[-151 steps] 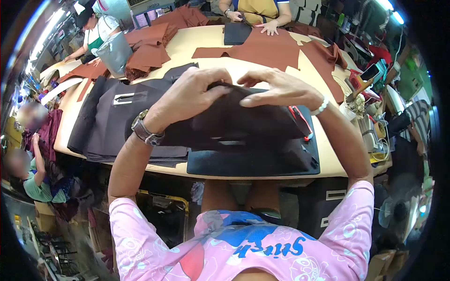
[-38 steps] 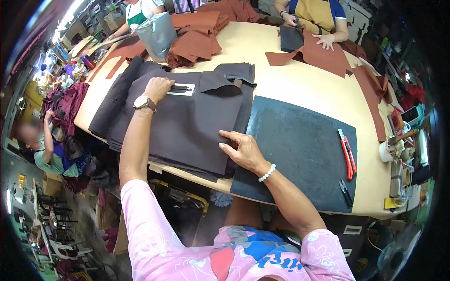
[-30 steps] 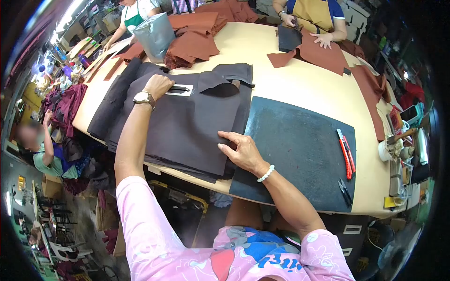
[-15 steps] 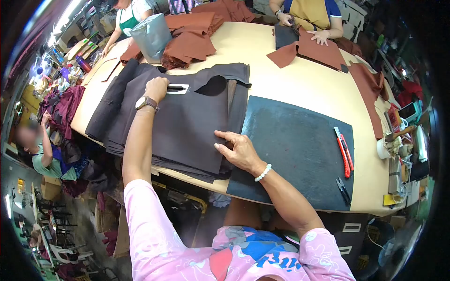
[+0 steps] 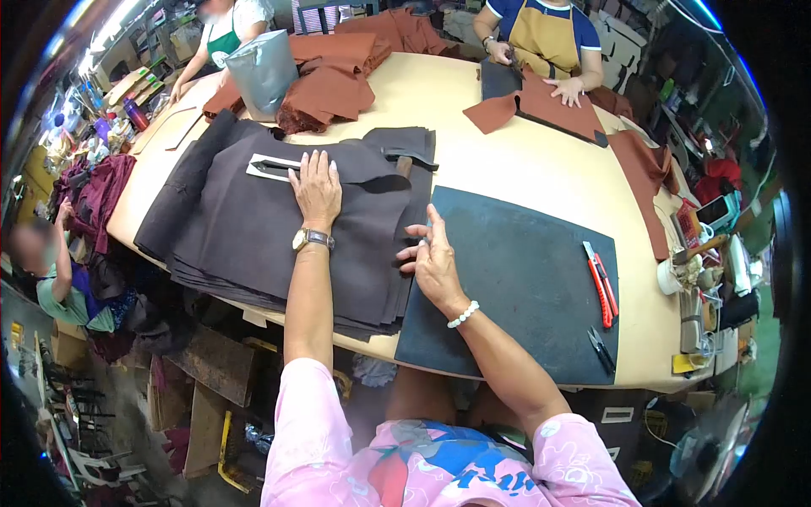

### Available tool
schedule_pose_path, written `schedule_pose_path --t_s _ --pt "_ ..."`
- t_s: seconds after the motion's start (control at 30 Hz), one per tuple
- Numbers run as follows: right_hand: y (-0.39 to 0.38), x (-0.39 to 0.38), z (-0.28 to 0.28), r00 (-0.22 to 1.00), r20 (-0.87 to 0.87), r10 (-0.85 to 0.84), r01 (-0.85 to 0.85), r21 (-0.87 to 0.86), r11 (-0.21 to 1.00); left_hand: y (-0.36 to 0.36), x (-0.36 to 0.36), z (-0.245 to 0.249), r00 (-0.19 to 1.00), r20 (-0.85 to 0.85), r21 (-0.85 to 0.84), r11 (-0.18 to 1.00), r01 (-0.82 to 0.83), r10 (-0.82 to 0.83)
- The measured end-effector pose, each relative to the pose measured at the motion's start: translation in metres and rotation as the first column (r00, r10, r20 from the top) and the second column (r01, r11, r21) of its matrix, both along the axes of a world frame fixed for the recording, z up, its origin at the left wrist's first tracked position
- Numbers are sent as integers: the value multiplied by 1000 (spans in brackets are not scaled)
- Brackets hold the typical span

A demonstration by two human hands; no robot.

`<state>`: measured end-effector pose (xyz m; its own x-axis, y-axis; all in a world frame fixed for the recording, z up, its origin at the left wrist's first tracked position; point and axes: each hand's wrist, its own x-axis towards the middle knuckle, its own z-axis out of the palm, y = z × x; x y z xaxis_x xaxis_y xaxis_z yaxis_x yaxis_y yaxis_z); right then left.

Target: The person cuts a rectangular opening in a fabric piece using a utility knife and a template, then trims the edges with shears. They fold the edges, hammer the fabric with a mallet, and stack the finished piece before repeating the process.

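Dark sheets lie stacked at the near edge of the desk, beside the mat, and probably sit flattest under light, even pressure from the open, palm-down left hand, with the half-open right hand best used gently along their side.

1 dark stack, 2 red cutters

The person wears a pink shirt with 2 short sleeves, patterned with thin white outline drawings. A blue and grey print, a red patch and blue letters mark the front, the lettering seemingly part hidden by folds. The left hand has 1 round-cased wristwatch at its wrist; the right hand has 1 pale beaded bracelet.
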<state>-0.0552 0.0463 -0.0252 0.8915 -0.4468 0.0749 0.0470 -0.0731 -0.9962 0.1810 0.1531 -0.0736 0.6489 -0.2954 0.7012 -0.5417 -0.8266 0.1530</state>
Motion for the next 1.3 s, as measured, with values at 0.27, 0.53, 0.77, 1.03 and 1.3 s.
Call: schedule_pose_path --t_s 0.27,0.53,0.77,1.03,1.3 --pt "-15 76 7 923 -310 -227 -66 -710 701 1 1 1 1000 4 -22 999 31 -31" --pt "-51 113 10 904 -354 -240 108 -355 929 1 -6 6 999 5 -58 997 51 -51" --pt "-43 46 47 984 -14 -175 157 -378 913 -1 -7 7 1000 -20 -34 999 14 -15" --pt "-14 9 69 803 -477 357 -524 -280 804 2 -1 2 998 1 -93 994 62 -63" --pt "-23 83 35 932 -356 71 -163 -235 958 2 2 0 996 -23 -134 988 80 -84"
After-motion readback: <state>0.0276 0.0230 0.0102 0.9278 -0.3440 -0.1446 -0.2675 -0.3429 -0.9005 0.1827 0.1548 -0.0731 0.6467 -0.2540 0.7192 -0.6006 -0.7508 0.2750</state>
